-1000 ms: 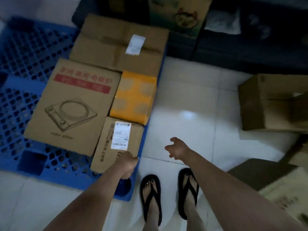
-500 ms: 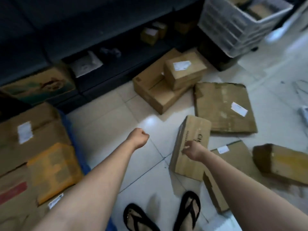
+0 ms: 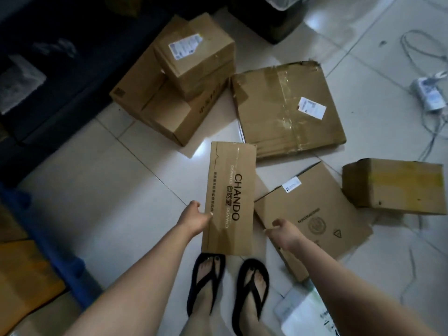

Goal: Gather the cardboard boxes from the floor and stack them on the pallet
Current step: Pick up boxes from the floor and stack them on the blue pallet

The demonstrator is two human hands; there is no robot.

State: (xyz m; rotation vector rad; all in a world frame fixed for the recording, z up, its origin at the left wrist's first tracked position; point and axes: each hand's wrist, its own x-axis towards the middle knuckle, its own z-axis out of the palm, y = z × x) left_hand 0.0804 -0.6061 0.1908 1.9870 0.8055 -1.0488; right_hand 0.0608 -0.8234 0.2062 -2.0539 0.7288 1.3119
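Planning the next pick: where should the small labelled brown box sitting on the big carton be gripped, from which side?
Grip the small brown cardboard box with the white label by its two opposite side walls, coming from above. It sits on the large brown cardboard carton, its visible walls clear, so probably nothing blocks the grip.

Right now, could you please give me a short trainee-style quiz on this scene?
1. True or false: the left hand grips the CHANDO box by its edge.
2. What sits on the large box at the back? A) a smaller labelled box B) a sandal C) a cable
3. Fill in: the flat taped box carries a white ____.
Key: 1 true; 2 A; 3 label.
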